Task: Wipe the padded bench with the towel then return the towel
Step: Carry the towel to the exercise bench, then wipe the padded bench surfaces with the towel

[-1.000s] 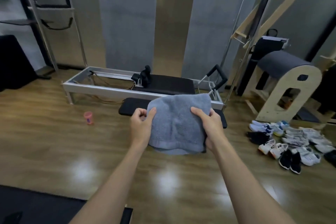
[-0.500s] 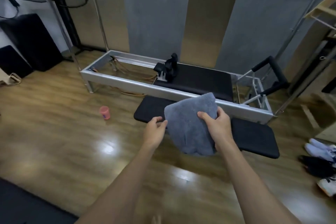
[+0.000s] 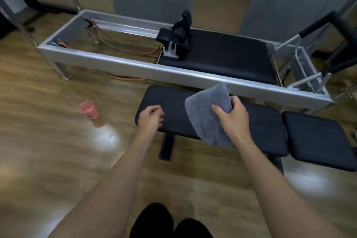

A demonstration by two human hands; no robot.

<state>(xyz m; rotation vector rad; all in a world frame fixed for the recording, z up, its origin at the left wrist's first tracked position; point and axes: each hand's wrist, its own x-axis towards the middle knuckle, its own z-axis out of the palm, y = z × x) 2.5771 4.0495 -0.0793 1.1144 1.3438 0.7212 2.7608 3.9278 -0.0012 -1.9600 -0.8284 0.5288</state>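
The padded bench is black, low and long, with a second pad section at its right end. My right hand grips a folded blue-grey towel, which hangs over the middle of the bench. Above the bench's left end my left hand holds nothing, its fingers loosely curled and apart. Whether the towel touches the pad I cannot tell.
A silver-framed reformer with a black carriage runs just behind the bench. A pink cup stands on the wooden floor to the left. My dark shoes show at the bottom edge.
I have come closer to the bench and look down on it. My left hand has let go of the towel and moved left; my right hand alone carries the towel over the pad.
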